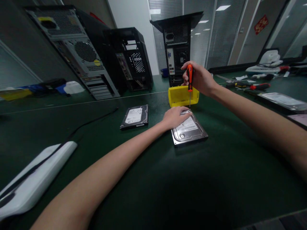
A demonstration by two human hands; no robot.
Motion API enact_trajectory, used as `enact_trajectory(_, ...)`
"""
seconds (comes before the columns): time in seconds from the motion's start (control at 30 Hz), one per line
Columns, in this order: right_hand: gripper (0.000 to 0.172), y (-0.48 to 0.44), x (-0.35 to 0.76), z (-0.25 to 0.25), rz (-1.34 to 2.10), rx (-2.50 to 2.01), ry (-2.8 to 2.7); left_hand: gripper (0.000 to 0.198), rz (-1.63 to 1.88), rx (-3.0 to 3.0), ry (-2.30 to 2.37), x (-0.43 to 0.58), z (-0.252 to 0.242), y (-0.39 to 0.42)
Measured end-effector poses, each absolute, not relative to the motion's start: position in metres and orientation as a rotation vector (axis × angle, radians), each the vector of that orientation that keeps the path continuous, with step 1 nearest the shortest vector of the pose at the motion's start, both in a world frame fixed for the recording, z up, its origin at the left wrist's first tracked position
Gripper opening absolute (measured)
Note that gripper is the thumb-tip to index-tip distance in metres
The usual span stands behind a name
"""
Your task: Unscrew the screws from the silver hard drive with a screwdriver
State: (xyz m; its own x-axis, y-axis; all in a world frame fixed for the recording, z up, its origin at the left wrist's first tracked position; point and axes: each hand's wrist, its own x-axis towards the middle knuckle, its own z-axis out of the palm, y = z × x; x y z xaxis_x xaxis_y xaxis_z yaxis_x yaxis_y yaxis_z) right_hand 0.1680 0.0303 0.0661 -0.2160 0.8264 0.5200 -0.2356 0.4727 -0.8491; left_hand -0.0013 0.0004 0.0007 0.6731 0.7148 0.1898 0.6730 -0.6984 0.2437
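Observation:
In the head view a silver hard drive [188, 131] lies label up on the green table. My left hand [176, 117] rests over its far left part, holding it against the tabletop with fingers across the label. My right hand [198, 76] is closed around the orange and black handle of a screwdriver [190, 76]. The screwdriver stands nearly upright, its shaft pointing down at the drive's far edge, close to my left fingertips. Whether its tip sits in a screw is too small to tell. Directly behind the drive stands a yellow plastic bin [182, 96].
A second hard drive [134, 116] lies to the left. Computer cases [86, 51] line the back. A white device [40, 175] with a black cable [88, 123] is at the near left. Red-handled tools [260, 86] and another drive [283, 99] lie on the right.

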Motion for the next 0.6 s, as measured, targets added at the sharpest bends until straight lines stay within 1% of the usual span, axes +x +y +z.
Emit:
enact_trajectory(0.13, 0.038, 0.028, 0.168, 0.066, 1.066, -0.561, -1.474, 0.054, 0.412, 2.734, 1.13, -0.002, 0.001, 0.0)
enact_trajectory(0.43, 0.027, 0.038, 0.174, 0.064, 1.108, -0.492, -1.429, 0.055, 0.403, 2.726, 1.135, -0.002, 0.001, 0.001)
enact_trajectory(0.6, 0.028, 0.036, 0.17, 0.064, 1.09, -0.507, -1.456, 0.056, 0.407, 2.732, 1.134, -0.002, -0.001, 0.002)
